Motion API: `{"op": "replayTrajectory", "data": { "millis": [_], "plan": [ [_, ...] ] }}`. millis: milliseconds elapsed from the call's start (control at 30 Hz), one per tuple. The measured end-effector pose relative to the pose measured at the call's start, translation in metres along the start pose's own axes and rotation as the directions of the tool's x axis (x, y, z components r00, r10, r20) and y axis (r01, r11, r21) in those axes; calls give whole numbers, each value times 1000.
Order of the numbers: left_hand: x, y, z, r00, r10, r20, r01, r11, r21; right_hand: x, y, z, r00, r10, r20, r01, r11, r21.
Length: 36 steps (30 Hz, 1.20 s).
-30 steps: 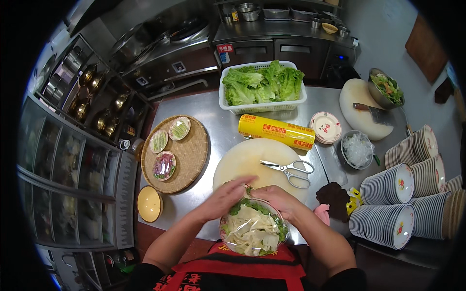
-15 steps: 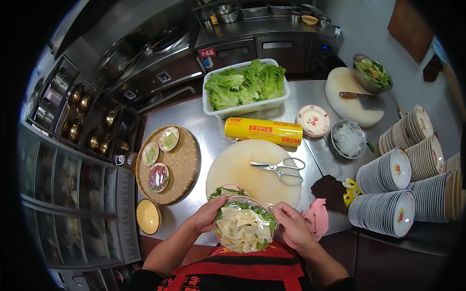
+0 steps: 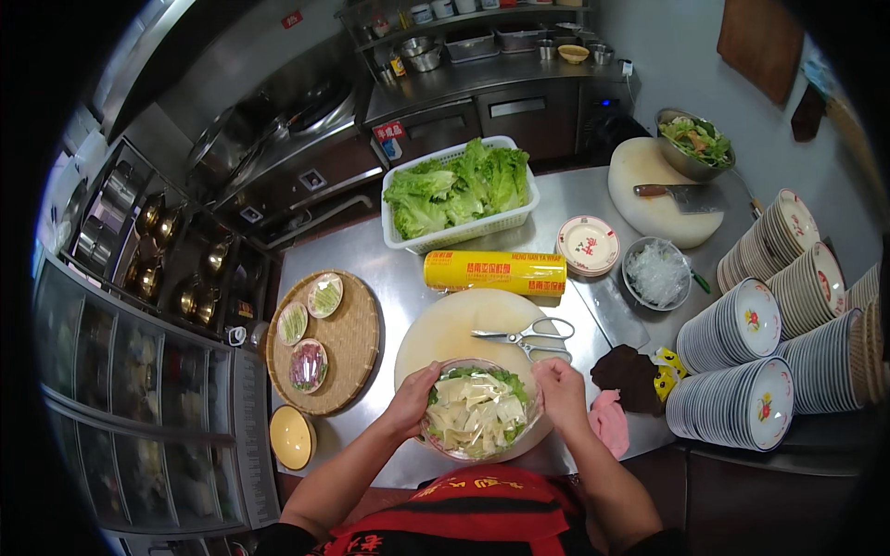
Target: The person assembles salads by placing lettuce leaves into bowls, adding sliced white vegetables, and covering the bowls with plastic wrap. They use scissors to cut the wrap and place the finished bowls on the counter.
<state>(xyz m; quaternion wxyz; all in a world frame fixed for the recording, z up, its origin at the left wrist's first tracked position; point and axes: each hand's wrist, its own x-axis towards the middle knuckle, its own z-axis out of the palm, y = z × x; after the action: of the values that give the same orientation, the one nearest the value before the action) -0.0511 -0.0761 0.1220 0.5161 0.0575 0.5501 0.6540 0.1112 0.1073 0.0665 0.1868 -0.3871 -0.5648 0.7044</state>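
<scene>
A plate of pale flat strips over green leaves [image 3: 477, 408], covered in clear cling film, is held low over the near part of the round white cutting board [image 3: 436, 324]. My left hand [image 3: 415, 398] grips its left rim, fingers closed. At the right edge my right hand [image 3: 562, 394] has its fingers pinched together on the cling film. Just beyond the plate, a pair of scissors [image 3: 530, 335] lies on the board with its blades pointing left. A yellow cling film roll [image 3: 496, 271] lies behind the board.
To the left, a round bamboo tray [image 3: 355, 371] bears three small wrapped plates, with a yellow bowl [image 3: 292, 437] nearby. A white basket of lettuce [image 3: 464, 190] stands behind. Stacked plates [image 3: 728, 398], a pink cloth [image 3: 608, 422] and a cleaver [image 3: 695, 197] are on the right.
The plate has moved away from my body, further over the cutting board, with both hands on it. A second plate seen behind it earlier no longer shows. The view has shifted slightly.
</scene>
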Motion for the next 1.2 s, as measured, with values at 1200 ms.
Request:
{"op": "replayTrajectory", "data": {
  "millis": [1200],
  "plan": [
    [174, 69, 104, 985, 169, -31, -171, 978, -117, 41, -79, -48, 744, -584, -325, 577, 807, -128]
  ]
}}
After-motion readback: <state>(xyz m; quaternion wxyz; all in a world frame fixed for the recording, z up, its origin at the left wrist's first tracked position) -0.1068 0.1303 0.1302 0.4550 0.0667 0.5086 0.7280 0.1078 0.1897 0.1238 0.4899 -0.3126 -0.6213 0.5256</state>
